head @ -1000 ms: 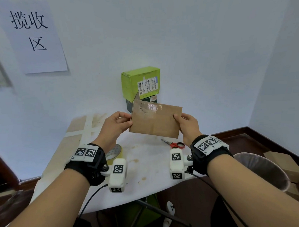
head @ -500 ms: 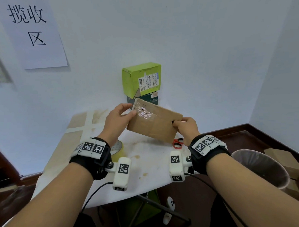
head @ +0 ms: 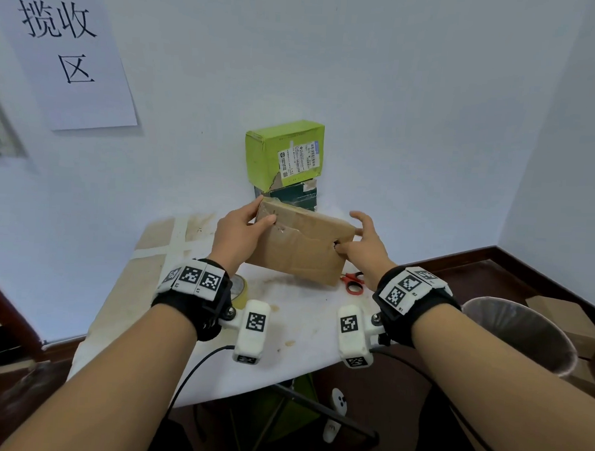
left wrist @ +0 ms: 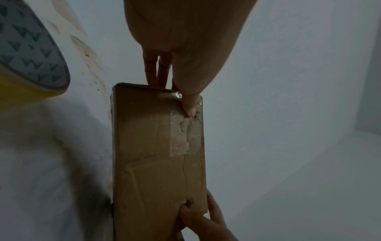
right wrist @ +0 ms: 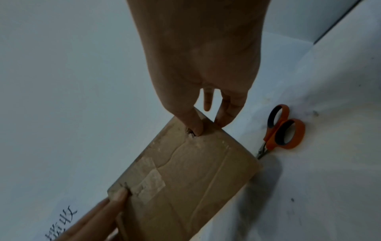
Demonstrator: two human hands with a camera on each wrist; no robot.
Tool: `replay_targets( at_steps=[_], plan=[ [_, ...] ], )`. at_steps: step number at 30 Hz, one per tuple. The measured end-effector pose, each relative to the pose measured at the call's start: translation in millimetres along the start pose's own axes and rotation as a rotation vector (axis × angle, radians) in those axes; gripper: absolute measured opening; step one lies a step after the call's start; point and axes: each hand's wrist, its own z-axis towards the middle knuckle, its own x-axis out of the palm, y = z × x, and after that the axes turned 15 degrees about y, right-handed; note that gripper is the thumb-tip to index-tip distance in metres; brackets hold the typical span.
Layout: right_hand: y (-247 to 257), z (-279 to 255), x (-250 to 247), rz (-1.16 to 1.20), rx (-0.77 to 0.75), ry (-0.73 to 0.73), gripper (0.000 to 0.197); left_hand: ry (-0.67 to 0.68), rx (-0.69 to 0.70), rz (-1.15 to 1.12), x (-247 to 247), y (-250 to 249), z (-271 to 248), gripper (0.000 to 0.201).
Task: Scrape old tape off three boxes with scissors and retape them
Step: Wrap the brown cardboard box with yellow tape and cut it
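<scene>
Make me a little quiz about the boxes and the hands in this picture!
1. True or false: both hands hold the brown box.
2. Where do the scissors lie? A) on the table, near the right hand B) in the left hand C) in the bin
3. Fill in: the green box sits on top of a ____ box.

Key: 1 true; 2 A; 3 dark.

White walls, paper sign, stained white table, apparently dark floor.
</scene>
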Motion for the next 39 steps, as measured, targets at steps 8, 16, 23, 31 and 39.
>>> replay_targets(
  at_steps=[8, 16, 23, 31, 39],
  plan=[
    [7.7, 5.9, -8.1, 0.196, 0.085, -0.021, 0.024, 0.052, 0.095, 0.404, 2.0, -4.6, 2.4, 0.043],
    [-0.6, 5.7, 11.2, 0.240, 0.203, 0.059, 0.021, 0.416, 0.014, 0.449, 32.1, -10.6, -6.6, 0.078],
    [3.9, -2.8, 8.9, 0.304, 0.299, 0.234, 0.008, 0.485, -0.047, 0.567, 21.9, -2.0, -7.6, 0.069],
    [-13.9, 0.2, -16.0, -0.145, 0.361, 0.141, 0.032, 0.454, -0.059, 0.575, 18.1, 8.5, -12.8, 0.065],
    [-19.6, 8.2, -14.9, -0.724, 0.553, 0.233, 0.031, 0.456, -0.069, 0.575, 18.4, 8.0, -12.7, 0.064]
  ],
)
